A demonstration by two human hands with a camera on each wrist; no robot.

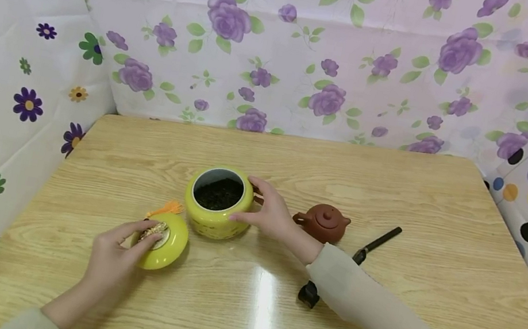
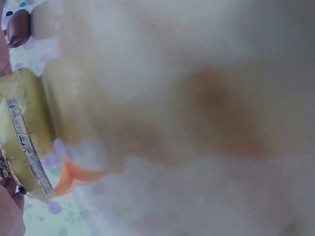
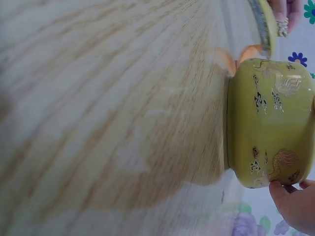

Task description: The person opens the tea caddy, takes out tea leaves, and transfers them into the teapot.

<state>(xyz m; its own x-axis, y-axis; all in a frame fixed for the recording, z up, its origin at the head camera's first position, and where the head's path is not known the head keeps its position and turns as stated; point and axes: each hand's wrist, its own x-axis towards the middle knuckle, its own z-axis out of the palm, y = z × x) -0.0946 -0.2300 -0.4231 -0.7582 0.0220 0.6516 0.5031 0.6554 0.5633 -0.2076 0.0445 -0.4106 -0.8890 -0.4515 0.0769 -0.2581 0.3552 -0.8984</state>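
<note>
A round yellow tea jar (image 1: 216, 227) stands upright on the table, its top uncovered and dark tea leaves (image 1: 219, 195) visible inside. My right hand (image 1: 274, 213) grips the jar's right side between thumb and fingers. Gold dragon patterns cover the jar's wall in the right wrist view. To the lower left, my left hand (image 1: 115, 253) pinches the gold knob of the yellow lid (image 1: 174, 243). This lid is held tilted beside the jar, and its silver-coloured rim (image 2: 29, 147) shows in the left wrist view. An orange tassel (image 1: 166, 208) lies between lid and jar.
A small reddish-brown teapot (image 1: 325, 227) sits right of the jar, behind my right forearm. A thin dark stick-like tool (image 1: 382, 239) and a black piece (image 1: 308, 294) show on either side of the sleeve, which hides what lies between. Patterned cloth (image 1: 332, 71) hangs behind the wooden table (image 1: 373, 171).
</note>
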